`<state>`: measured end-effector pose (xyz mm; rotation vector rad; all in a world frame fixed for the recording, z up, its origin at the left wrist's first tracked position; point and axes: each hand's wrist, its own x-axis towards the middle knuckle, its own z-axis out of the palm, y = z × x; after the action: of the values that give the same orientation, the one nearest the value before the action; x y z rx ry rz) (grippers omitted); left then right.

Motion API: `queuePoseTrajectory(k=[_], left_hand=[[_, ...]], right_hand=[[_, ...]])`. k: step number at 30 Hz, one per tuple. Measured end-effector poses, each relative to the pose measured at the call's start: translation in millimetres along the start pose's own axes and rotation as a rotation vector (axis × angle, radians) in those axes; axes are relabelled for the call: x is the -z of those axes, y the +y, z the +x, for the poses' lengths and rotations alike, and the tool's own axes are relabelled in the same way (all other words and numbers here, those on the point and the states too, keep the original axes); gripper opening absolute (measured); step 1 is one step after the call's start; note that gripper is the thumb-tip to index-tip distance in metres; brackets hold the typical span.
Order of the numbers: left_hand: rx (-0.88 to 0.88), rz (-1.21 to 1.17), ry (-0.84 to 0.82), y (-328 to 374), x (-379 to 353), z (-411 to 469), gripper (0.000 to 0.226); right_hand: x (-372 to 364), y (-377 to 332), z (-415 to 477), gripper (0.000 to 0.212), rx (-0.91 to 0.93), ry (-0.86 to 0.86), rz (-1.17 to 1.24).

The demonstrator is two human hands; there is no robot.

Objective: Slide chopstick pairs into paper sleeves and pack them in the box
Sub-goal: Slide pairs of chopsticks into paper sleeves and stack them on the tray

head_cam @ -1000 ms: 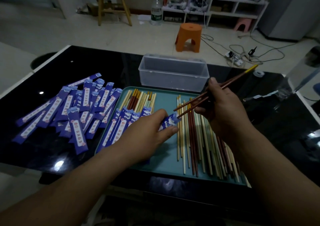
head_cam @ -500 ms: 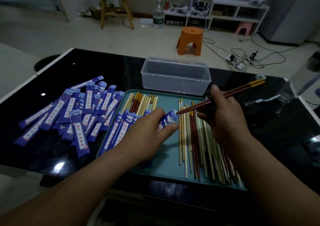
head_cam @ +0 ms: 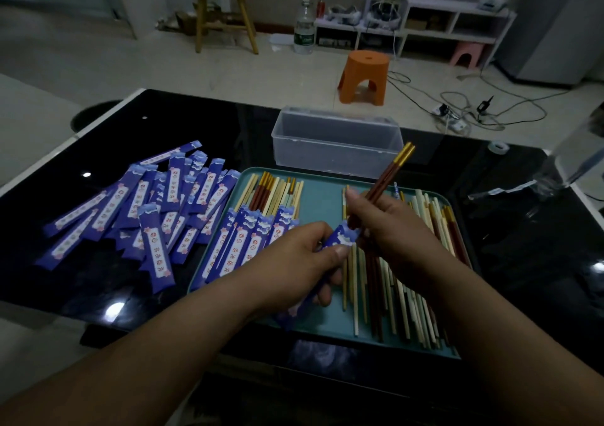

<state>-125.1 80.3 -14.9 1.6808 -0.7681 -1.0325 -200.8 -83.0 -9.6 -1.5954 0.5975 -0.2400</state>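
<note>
My left hand (head_cam: 299,260) grips a blue paper sleeve (head_cam: 341,235) over the teal tray (head_cam: 323,197), its open mouth turned toward my right hand. My right hand (head_cam: 389,229) holds a pair of dark red, gold-tipped chopsticks (head_cam: 390,172); their lower tips sit at or just inside the sleeve's mouth, while the gold ends point up and away to the right. Loose chopsticks (head_cam: 402,295) lie on the tray's right half. Several sleeved pairs (head_cam: 251,236) rest on its left half. The clear plastic box (head_cam: 336,141) stands behind the tray.
A heap of empty blue sleeves (head_cam: 147,210) lies on the black glass table (head_cam: 523,229) left of the tray. Clear plastic wrap (head_cam: 555,177) sits at the right edge. Beyond the table are an orange stool (head_cam: 364,76), a wooden chair, cables and shelves.
My right hand has swung the chopstick pair steeper and closer, bringing its lower tips to the mouth of the sleeve. My left hand keeps its grip on the sleeve.
</note>
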Motion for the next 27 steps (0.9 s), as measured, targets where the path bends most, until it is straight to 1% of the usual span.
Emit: queuePoseTrajectory(k=[1, 3, 4, 5, 7, 9, 10, 12, 14, 15, 17, 19, 21, 24, 26, 27], left_hand=[[0.015, 0.004, -0.015, -0.4, -0.6, -0.4, 0.018], [0.043, 0.02, -0.044, -2.2, -2.6, -0.5, 0.019], [0.054, 0.021, -0.046, -3.7, -3.7, -0.5, 0.02], [0.061, 0.018, -0.04, -4.6, -4.6, -0.3, 0.02], [0.068, 0.002, -0.016, -5.4, -4.8, 0.7, 0.019], [0.075, -0.02, 0.007, -4.8, -3.3, 1.4, 0.018], [0.078, -0.028, 0.016, -4.3, -2.1, 1.5, 0.018], [0.076, -0.03, 0.024, -2.9, -0.6, 0.5, 0.018], [0.073, -0.023, 0.021, -2.5, -0.7, 0.3, 0.018], [0.075, -0.019, 0.018, -2.8, -0.9, 0.4, 0.018], [0.081, -0.009, 0.014, -4.3, -1.4, 1.4, 0.018], [0.082, 0.005, 0.022, -5.8, -0.8, 1.1, 0.018], [0.076, 0.017, 0.042, -6.3, 0.7, -0.2, 0.019], [0.075, 0.03, 0.13, -6.1, 7.5, -2.1, 0.021], [0.083, 0.041, 0.264, -6.3, 18.5, -4.2, 0.02], [0.091, 0.097, 0.357, -7.5, 27.8, -5.3, 0.02]], right_hand=[[2.2, 0.3, 1.8, 0.041, -0.015, 0.08, 0.008], [9.7, -0.1, 6.3, 0.037, -0.025, 0.24, 0.085], [13.1, -0.4, 7.4, 0.034, -0.026, 0.273, 0.126], [15.4, -0.2, 7.9, 0.033, -0.033, 0.259, 0.156], [13.7, 2.4, 7.0, 0.033, -0.075, 0.124, 0.17], [8.3, 5.0, 4.9, 0.035, -0.128, -0.01, 0.107], [6.1, 4.7, 4.9, 0.036, -0.136, -0.019, 0.069], [6.3, 2.8, 7.2, 0.034, -0.093, 0.09, 0.061], [11.4, 0.5, 10.3, 0.025, -0.007, 0.244, 0.084], [13.9, 0.5, 11.2, 0.024, 0.037, 0.284, 0.061], [15.2, 3.7, 10.9, 0.022, 0.088, 0.258, -0.003], [11.3, 5.6, 8.9, 0.021, 0.082, 0.204, -0.034], [6.4, 6.0, 8.8, 0.02, 0.077, 0.194, -0.043], [0.0, 6.2, 13.9, 0.019, 0.075, 0.216, -0.001], [-5.4, 7.0, 17.3, 0.019, 0.049, 0.222, 0.025], [-8.7, 7.7, 18.7, 0.02, 0.036, 0.214, 0.021]])
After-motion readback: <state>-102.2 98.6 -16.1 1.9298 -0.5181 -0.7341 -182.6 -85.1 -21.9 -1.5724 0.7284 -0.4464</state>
